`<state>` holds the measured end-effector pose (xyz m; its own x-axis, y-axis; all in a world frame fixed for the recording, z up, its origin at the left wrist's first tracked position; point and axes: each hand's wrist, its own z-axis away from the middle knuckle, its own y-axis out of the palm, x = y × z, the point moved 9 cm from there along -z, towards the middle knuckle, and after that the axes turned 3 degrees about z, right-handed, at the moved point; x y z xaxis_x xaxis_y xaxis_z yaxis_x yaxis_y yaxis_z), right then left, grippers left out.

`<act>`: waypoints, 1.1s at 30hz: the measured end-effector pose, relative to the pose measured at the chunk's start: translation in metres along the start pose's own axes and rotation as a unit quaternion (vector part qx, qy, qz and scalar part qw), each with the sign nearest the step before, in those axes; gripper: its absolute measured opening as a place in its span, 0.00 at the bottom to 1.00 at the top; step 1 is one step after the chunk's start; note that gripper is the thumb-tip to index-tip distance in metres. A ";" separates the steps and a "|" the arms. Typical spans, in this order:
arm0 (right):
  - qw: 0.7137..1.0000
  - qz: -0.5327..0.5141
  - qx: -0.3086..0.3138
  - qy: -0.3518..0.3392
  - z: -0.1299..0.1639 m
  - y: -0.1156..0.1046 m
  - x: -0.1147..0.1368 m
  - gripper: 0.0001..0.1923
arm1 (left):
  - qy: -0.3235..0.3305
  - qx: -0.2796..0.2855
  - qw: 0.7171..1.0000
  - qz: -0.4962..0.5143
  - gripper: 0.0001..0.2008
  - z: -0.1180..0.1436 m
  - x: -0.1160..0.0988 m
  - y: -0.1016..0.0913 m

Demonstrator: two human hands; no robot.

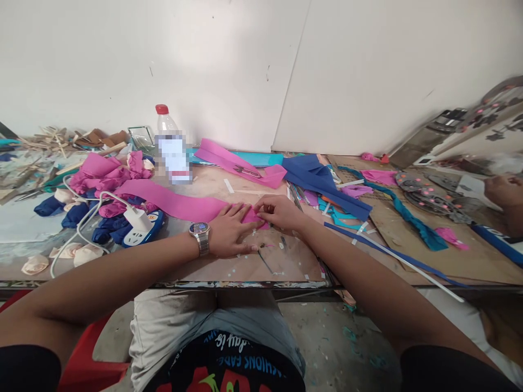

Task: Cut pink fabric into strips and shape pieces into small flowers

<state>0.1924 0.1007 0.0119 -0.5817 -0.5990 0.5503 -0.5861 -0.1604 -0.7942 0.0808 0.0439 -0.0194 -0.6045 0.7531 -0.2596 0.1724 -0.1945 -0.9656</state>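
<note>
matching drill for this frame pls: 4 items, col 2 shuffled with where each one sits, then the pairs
Column 1
1. pink fabric strip
2. plastic bottle
3. power strip
4. wristwatch

Column 2
A. on the left wrist, beside the left hand
B. upright near the wall, red cap on top
C. flat on the table, its end pinched under both hands, the right hand at its tip
D. left of the hands, white plug and cable in it, beside dark blue fabric pieces

Pairs: 1-C, 2-B, 3-D, 4-A
</note>
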 end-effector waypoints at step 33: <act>0.994 0.084 0.019 -0.062 0.002 -0.001 0.001 0.13 | -0.009 -0.030 0.999 0.006 0.46 0.003 0.001 -0.001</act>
<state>0.1940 0.0987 0.0130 -0.5950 -0.7113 0.3743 -0.4625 -0.0778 -0.8832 0.0777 0.0426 -0.0182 -0.6164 0.7390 -0.2718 0.2262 -0.1645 -0.9601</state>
